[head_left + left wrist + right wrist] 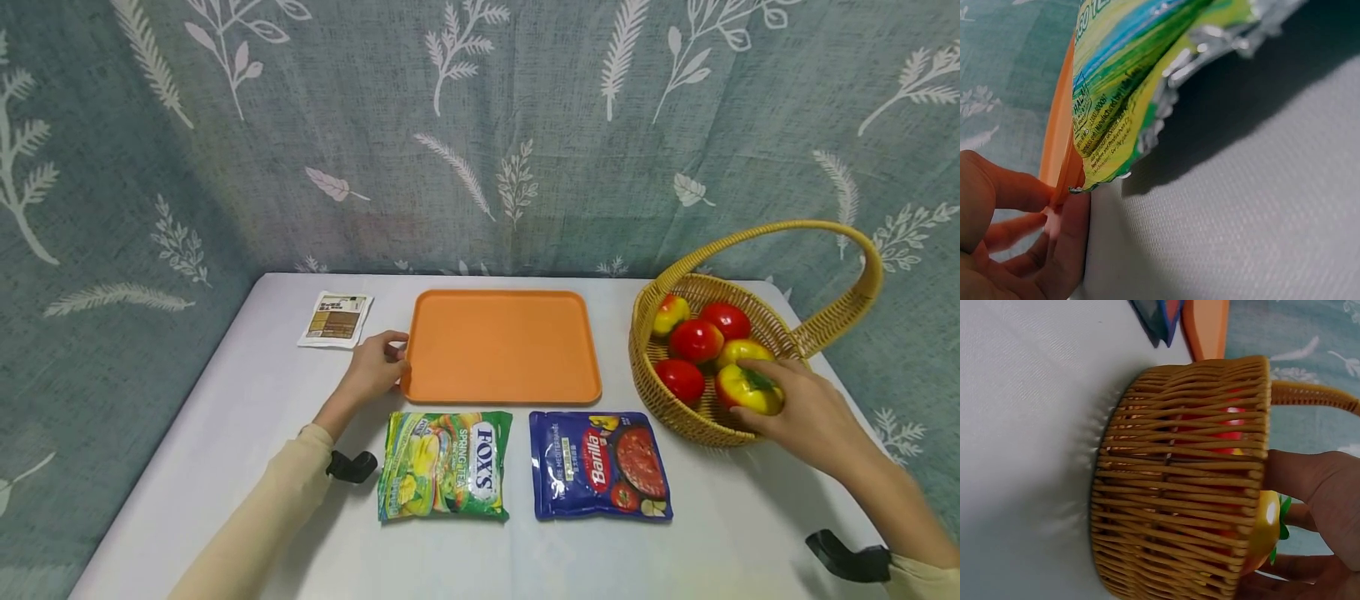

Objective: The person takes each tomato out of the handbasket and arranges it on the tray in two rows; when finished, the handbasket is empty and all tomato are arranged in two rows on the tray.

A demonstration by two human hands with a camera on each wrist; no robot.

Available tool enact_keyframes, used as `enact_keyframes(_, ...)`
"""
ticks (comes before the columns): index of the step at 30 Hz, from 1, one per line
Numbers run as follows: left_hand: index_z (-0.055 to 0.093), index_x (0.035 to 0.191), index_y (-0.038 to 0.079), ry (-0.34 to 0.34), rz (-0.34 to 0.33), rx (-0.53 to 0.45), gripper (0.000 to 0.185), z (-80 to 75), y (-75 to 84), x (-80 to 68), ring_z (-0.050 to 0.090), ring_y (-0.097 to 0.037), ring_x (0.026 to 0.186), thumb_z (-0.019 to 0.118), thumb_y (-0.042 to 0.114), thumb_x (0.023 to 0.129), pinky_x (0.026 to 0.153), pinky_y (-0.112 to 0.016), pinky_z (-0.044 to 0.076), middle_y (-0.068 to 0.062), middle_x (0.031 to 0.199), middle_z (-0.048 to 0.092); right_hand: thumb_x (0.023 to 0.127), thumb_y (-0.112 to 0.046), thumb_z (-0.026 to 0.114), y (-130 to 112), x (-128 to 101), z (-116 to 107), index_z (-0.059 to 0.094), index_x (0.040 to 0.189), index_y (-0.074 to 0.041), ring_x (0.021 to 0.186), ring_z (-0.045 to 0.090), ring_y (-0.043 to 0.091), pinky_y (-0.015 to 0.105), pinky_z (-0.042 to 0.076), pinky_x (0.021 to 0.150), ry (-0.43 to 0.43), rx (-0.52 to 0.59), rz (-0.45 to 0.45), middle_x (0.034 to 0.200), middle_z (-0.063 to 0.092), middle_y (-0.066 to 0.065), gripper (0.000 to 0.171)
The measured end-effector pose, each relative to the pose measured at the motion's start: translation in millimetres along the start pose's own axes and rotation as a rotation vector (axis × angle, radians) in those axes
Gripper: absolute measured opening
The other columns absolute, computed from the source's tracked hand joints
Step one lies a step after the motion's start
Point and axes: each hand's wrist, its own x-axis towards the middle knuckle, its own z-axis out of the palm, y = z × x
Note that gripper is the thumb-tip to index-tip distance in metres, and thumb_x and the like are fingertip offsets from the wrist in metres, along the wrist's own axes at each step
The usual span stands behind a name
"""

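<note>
Ok so here's where I'm at. My right hand [806,408] is down in the wicker basket [660,400] with its fingers curled round a yellow pepper [746,388], the one nearest the front rim. From the right wrist view I can see that pepper [1264,531] poking up just above the basket wall [1179,487], so it looks gripped but not lifted out. My left hand [375,367] is over on the other side pinching the left edge of the orange tray [501,346], thumb and fingers on the rim [1054,181], basically steadying it.

Progress-wise I'd say this is barely started. The tray has nothing on it. Four more peppers sit in the basket, three red [697,340] and one mixed red and yellow [670,313]. The green Fox's candy bag [444,465] and the blue Barilla sauce pouch [597,465] lie flat side by side just in front of the tray, untouched. A small white packet [336,319] sits off to the tray's left, also untouched. So one item in hand, everything else left to go.
</note>
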Motion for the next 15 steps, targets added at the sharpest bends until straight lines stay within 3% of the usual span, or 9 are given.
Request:
enact_keyframes(10, 0.053, 0.137, -0.004, -0.002, 0.009, 0.015, 0.048, -2.1, -0.6, 0.0, 0.064, -0.027, 0.081, 0.060, -0.003, 0.089, 0.056, -0.034, 0.059, -0.019, 0.100, 0.061, 0.069, -0.018, 0.089, -13, -1, -11, 0.064, 0.124, 0.005, 0.076, 0.054, 0.032, 0.037, 0.042, 0.057, 0.038, -0.018, -0.024, 0.105, 0.059, 0.023, 0.064)
enact_keyframes(15, 0.054, 0.135, -0.003, 0.009, 0.018, 0.021, 0.047, -1.5, -1.3, 1.3, 0.064, -0.025, 0.079, 0.060, -0.002, 0.088, 0.055, -0.033, 0.058, -0.018, 0.099, 0.062, 0.067, -0.017, 0.091, -21, 0, -15, 0.064, 0.124, 0.004, 0.071, 0.051, 0.027, 0.032, 0.040, 0.054, 0.050, -0.022, -0.039, 0.101, 0.059, 0.021, 0.066)
